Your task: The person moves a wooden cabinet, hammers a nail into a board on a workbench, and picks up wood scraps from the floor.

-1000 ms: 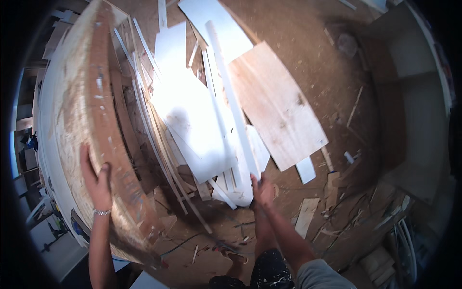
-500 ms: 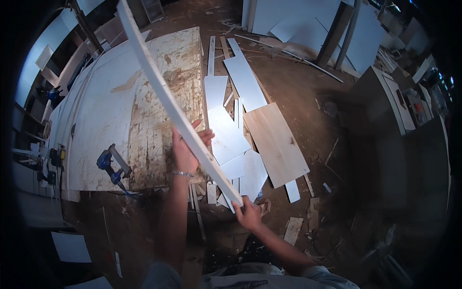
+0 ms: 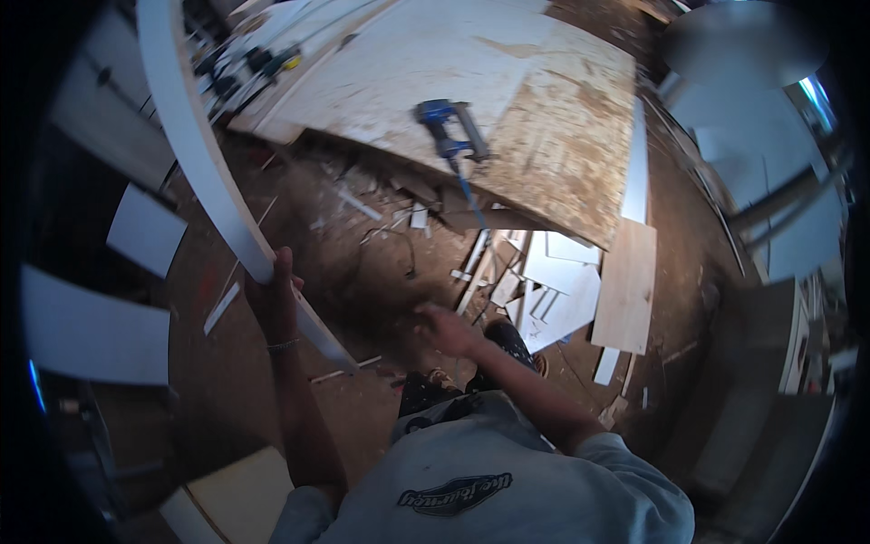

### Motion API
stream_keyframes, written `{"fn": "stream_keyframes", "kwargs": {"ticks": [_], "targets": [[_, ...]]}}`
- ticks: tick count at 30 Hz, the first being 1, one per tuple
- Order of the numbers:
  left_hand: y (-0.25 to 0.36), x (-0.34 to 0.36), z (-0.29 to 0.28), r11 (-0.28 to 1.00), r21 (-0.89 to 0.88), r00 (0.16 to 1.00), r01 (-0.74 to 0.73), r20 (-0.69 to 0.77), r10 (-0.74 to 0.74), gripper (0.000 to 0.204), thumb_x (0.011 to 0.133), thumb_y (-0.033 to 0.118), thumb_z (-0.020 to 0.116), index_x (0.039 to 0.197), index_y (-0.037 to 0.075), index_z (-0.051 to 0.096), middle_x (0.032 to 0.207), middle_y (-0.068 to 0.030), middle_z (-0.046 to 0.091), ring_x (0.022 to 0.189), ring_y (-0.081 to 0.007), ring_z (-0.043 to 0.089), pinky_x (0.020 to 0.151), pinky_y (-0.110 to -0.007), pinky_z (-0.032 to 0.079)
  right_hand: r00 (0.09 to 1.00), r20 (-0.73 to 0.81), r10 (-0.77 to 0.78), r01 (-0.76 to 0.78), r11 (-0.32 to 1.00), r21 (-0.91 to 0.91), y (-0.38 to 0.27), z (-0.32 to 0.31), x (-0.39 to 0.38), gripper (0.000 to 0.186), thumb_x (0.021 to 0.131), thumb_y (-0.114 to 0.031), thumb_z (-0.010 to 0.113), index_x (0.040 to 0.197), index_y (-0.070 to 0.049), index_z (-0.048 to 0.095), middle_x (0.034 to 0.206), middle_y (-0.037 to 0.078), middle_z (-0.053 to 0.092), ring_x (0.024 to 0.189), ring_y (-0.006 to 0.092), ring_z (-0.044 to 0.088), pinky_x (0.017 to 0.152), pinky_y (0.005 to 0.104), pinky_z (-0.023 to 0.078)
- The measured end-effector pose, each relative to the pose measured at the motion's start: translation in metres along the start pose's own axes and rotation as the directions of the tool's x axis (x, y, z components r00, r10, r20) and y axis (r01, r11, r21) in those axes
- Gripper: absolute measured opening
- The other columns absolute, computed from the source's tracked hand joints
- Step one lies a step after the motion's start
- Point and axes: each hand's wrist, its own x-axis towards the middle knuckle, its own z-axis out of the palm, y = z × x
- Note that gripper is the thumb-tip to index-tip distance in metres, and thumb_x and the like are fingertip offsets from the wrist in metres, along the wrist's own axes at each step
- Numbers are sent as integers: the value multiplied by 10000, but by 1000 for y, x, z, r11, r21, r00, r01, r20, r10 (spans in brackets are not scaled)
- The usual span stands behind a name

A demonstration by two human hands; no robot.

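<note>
My left hand (image 3: 274, 292) is wrapped around a long, narrow white board (image 3: 201, 150) near its lower end. The board rises steeply to the upper left, past the top edge of the view, and its lower end hangs above the floor. Empty and somewhat blurred, my right hand (image 3: 446, 330) is in front of my body, apart from the board, with its fingers loosely spread. A blue and black nail gun (image 3: 442, 125) with a blue hose lies on the worktable (image 3: 399, 102), beyond both hands.
White offcuts (image 3: 560, 276) and a light wooden panel (image 3: 627, 288) lie on the floor right of the table corner. Scraps litter the ground under the table edge. White panels (image 3: 100, 325) stand at left; a cabinet (image 3: 757, 340) is at right. Tools (image 3: 263, 63) sit at the table's far left.
My right hand has let go of the board's lower end. My left hand has carried the board to the left, and the view has turned left, so the table now appears farther up.
</note>
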Motion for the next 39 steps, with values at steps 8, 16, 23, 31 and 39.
{"fn": "stream_keyframes", "kwargs": {"ticks": [8, 16, 23, 31, 39], "targets": [[-121, -17, -164, 893, 447, 968, 50, -241, 66, 407, 868, 313, 810, 1012, 1, 592, 839, -36, 605, 701, -148, 577, 685, -339, 506, 924, 90, 372, -231, 355, 906, 26, -13, 200, 429, 1005, -217, 572, 1377, -38, 455, 1304, 149, 582, 1164, 270, 613, 897, 404, 538], [-175, 65, -191, 723, 556, 911, 410, -214, -352, 417, 882, 359, 781, 986, -14, 627, 813, -106, 665, 747, -175, 633, 708, -353, 511, 812, -125, 571, 155, -3, 988, 103, 30, 431, 304, 1016, -146, 385, 1267, 0, 475, 1233, 195, 565, 1139, 345, 568, 986, 508, 497], [-192, 234, -162, 766, 565, 941, 305, -57, -333, 367, 870, 317, 784, 916, 7, 594, 751, -92, 658, 676, -184, 647, 645, -355, 518, 547, -160, 821, 692, -337, 638, 129, 7, 538, 453, 1032, -333, 411, 1366, -48, 524, 1347, 155, 569, 1235, 341, 543, 1067, 533, 443], [-213, 379, -153, 702, 701, 949, 124, 123, -291, 412, 822, 350, 816, 933, 11, 610, 750, -155, 693, 696, -279, 709, 637, -407, 537, 316, -194, 929, 807, -156, 570, 92, -4, 563, 641, 992, -561, 456, 1438, -103, 488, 1436, 128, 521, 1278, 319, 514, 1064, 493, 455], [-300, 507, -140, 649, 760, 919, -27, 275, -283, 511, 819, 499, 766, 992, 38, 628, 847, -217, 708, 809, -421, 699, 694, -505, 536, 361, -184, 914, 631, -94, 770, 117, 29, 575, 372, 1019, -388, 497, 1224, -91, 588, 1069, 110, 625, 910, 259, 618, 801, 423, 554]]}}
